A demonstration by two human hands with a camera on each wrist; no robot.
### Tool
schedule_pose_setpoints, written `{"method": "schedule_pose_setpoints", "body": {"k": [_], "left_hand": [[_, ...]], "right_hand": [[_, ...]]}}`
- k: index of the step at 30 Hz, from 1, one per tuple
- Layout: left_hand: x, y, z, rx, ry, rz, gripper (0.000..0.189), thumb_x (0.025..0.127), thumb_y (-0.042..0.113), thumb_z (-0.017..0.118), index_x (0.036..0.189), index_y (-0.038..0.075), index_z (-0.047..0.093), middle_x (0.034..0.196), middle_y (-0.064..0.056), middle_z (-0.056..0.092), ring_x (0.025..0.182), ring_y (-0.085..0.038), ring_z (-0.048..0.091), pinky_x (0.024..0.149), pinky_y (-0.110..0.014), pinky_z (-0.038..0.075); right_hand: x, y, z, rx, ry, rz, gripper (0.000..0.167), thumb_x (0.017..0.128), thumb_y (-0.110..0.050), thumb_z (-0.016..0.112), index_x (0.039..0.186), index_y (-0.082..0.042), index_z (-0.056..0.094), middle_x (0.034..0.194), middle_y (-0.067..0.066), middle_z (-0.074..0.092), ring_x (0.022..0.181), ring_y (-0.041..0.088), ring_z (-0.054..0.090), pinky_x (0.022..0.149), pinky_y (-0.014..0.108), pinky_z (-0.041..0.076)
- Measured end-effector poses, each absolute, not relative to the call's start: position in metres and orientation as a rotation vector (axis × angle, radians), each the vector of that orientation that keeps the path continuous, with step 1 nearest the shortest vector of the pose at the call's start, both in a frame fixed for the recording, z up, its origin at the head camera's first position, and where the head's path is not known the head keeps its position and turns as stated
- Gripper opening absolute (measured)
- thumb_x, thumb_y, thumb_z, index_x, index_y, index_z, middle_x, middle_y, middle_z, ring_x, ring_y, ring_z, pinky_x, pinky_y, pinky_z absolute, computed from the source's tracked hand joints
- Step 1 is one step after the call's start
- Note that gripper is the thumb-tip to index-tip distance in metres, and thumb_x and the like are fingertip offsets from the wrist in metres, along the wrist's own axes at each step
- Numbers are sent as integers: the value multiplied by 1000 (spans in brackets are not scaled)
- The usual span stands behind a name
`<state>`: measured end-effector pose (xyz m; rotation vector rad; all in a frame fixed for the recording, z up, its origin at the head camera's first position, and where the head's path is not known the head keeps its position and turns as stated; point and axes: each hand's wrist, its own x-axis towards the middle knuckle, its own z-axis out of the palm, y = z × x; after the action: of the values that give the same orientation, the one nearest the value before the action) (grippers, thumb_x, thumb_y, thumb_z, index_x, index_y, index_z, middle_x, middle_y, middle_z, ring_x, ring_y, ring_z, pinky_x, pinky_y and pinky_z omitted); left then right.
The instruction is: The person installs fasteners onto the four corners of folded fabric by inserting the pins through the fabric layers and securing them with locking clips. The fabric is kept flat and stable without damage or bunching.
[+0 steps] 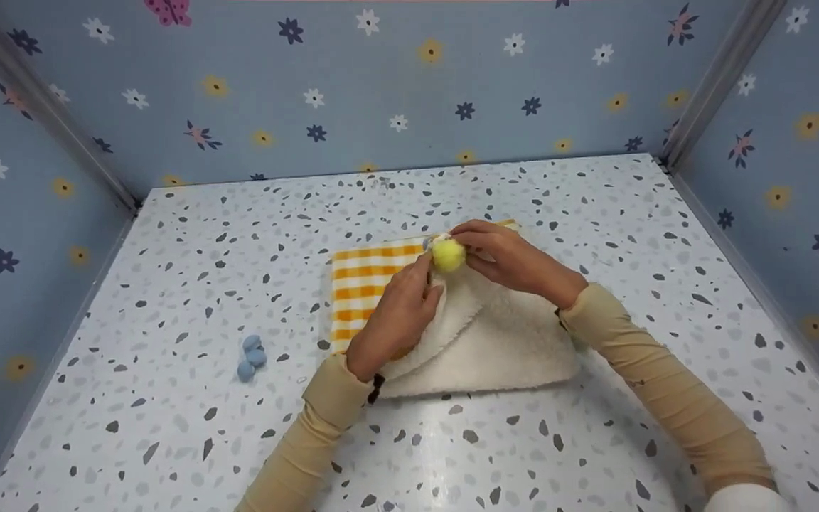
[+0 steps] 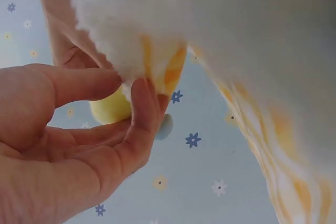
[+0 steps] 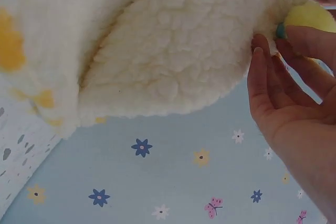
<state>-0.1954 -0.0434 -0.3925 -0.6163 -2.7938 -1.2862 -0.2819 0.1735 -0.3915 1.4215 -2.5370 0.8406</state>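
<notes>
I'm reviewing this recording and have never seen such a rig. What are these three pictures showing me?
There is no machine: a person's bare left hand and right hand work here. The wide picture comes from a head camera looking down; the two close-ups come from a camera on each wrist. On the white speckled table are a yellow-and-white checked cloth with cream fleece lining and a small light-blue lumpy cluster. Both hands hold the fleece beside a fuzzy yellow ball.
</notes>
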Motion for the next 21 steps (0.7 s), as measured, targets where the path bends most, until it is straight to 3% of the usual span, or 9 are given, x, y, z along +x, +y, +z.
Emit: {"method": "schedule_pose_setpoints", "body": {"k": [6, 11, 18, 21], "left_hand": [[-199, -52, -391, -566, -2828, -1261, 48, 104, 2, 56, 147, -10, 39, 85, -11, 55, 74, -23, 51, 69, -36, 43], [-202, -57, -390, -477, -2899, -1260, 46, 103, 1, 57, 146, -9, 42, 83, -9, 54, 73, -21, 50, 70, -35, 44], [-201, -62, -392, -426, -2905, -1195, 17, 100, -5, 58, 116, -9, 54, 78, -8, 45, 70, -23, 47, 67, -35, 42], [-199, -62, -395, -447, -2896, -1130, 13, 98, -9, 58, 111, -9, 55, 83, -13, 50, 76, -28, 51, 70, -38, 45]], "right_hand": [[-293, 155, -391, 1462, -2649, 809, 30, 101, 1, 62, 130, 6, 65, 135, 21, 59, 121, 34, 62, 99, 43, 52], [-303, 143, -392, 1457, -2710, 820, 31, 101, -1, 63, 131, 5, 65, 135, 22, 60, 121, 34, 61, 100, 43, 52], [-318, 129, -404, 1534, -2708, 892, 30, 100, -1, 63, 129, 6, 65, 128, 23, 61, 108, 34, 64, 92, 42, 54], [-322, 125, -409, 1548, -2747, 884, 32, 102, -3, 61, 132, 7, 62, 127, 25, 59, 106, 34, 62, 92, 45, 53]]}}
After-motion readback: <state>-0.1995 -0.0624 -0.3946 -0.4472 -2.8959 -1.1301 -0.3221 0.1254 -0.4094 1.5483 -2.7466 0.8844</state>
